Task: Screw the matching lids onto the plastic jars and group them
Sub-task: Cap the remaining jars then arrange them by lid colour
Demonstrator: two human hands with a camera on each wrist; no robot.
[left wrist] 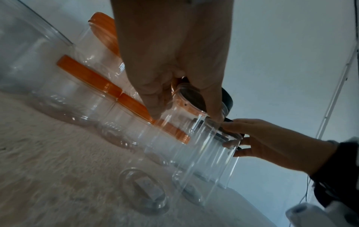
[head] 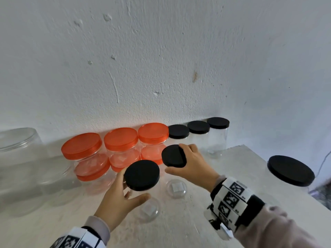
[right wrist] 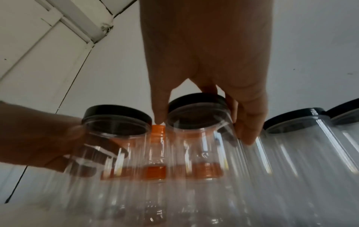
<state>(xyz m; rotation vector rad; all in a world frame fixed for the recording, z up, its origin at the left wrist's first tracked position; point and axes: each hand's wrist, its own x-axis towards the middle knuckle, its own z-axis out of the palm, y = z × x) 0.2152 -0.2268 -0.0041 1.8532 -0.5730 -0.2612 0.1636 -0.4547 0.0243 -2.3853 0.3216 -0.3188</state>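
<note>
Two clear plastic jars with black lids stand side by side at the middle of the table. My left hand (head: pixel 132 188) grips the left jar (head: pixel 143 199) by its body just under its black lid (head: pixel 141 175); the right wrist view shows the fingers (right wrist: pixel 58 153) wrapped round the clear wall. My right hand (head: pixel 179 160) grips the black lid (head: pixel 171 154) of the right jar (head: pixel 176 188) from above, thumb on one side and fingers on the other. That lid (right wrist: pixel 196 101) sits on the jar's mouth.
Orange-lidded jars (head: pixel 120 140) are stacked in two layers along the wall. To their right stand three black-lidded jars (head: pixel 198 127). A big black-lidded jar (head: pixel 290 170) is at the right edge. Large lidless clear jars (head: pixel 18 149) crowd the left.
</note>
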